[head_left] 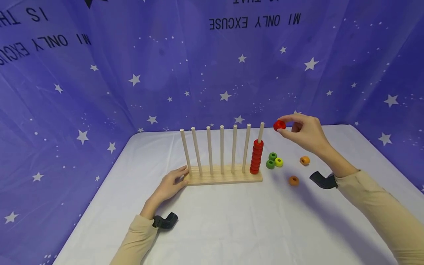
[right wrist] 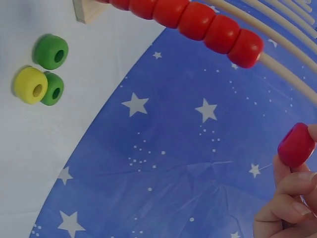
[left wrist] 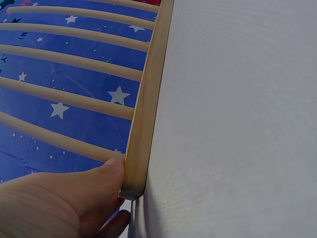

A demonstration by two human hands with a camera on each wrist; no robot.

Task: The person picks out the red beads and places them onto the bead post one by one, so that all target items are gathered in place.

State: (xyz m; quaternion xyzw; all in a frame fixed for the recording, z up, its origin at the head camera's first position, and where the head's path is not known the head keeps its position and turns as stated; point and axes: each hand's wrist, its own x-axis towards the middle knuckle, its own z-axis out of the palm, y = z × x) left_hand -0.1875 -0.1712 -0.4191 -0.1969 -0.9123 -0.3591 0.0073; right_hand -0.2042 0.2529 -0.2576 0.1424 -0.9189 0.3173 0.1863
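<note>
A wooden peg stand with a row of upright pegs stands on the white table. Its rightmost peg carries a stack of red beads, and the peg's top sticks out bare above them. Between thumb and fingertips, my right hand pinches one more red bead, raised to the right of that peg's top and apart from it. The bead's hole shows in the head view. At the stand's left end, my left hand holds the base, its thumb against the wood; some fingers are partly hidden.
Right of the stand lie two green beads beside a yellow bead. Farther right are two orange beads, one nearer and one farther back. A blue star-printed cloth hangs behind the table.
</note>
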